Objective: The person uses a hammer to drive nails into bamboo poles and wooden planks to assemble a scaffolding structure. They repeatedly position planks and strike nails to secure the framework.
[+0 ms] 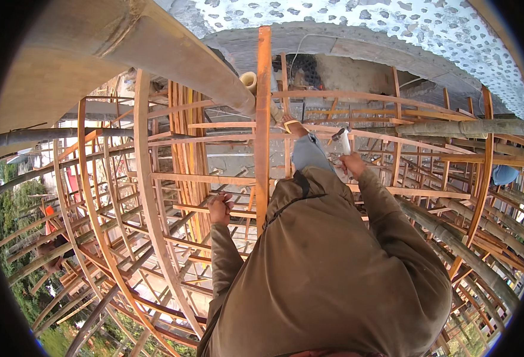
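right hand point(352, 165) grasping hammer point(345, 141) | left hand point(219, 208) half-curled, contents unclear | step: seemingly hammer readied beside upright timber point(263, 119) | next: calls for steady balance

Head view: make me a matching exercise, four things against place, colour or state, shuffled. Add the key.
Column 1
1. Hammer
2. Left hand
3. Shirt
4. Spotted surface

Column 2
A. Dull brown, filling the lower middle of the picture
B. Pale with dark patches, along the upper right
C. Gripped in the right hand, head end pointing away from the body
D. Fingers curled, to the left of the tall orange-brown plank

Right pairs: 1-C, 2-D, 3-A, 4-B
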